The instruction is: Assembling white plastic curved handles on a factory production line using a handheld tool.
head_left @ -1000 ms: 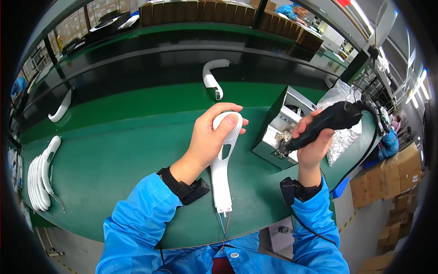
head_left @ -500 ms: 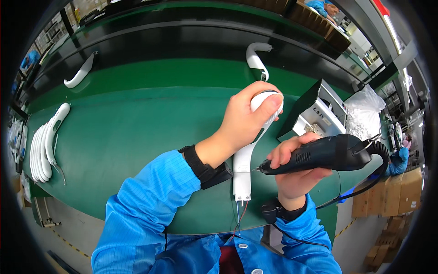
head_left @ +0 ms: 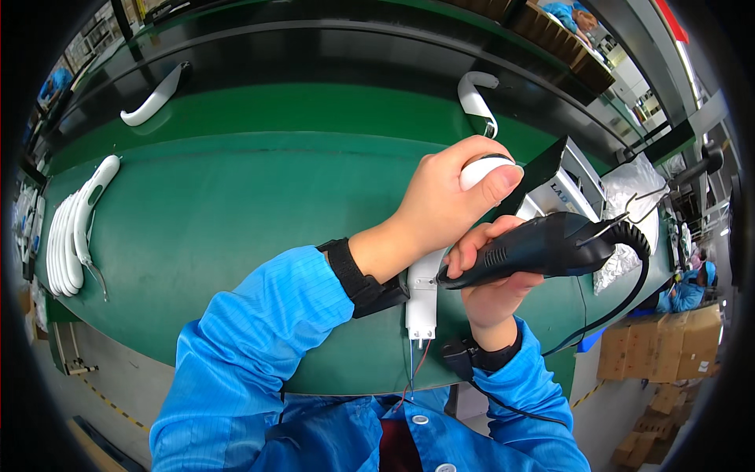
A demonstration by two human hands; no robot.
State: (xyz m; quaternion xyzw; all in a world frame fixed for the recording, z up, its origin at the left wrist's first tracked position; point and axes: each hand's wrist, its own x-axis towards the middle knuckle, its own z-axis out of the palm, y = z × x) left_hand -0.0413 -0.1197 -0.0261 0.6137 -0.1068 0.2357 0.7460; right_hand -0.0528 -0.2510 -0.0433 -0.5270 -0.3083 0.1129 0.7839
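A white plastic device handle (head_left: 422,308) lies on the green work table, with a blue and a red wire trailing from its near end. My left hand (head_left: 436,193) is closed round its rounded far end, hiding much of the upper part. In my right hand (head_left: 497,299) is a black electric screwdriver (head_left: 531,250), held nearly level with fingers wrapped round its body. The screwdriver's nose points left at the handle's right side and appears to meet it; the bit itself is hidden there.
Several similar white handles (head_left: 67,240) lie side by side at the left. Curved white parts (head_left: 157,96) rest at the far side. A metal box (head_left: 568,187) and a clear plastic bag (head_left: 625,212) stand right, beside the screwdriver's coiled cord (head_left: 641,271). Other people sit farther off.
The screwdriver has moved left, closing the small gap between its nose and the handle's side. My left hand keeps its grip on the handle. The whole view has shifted slightly.
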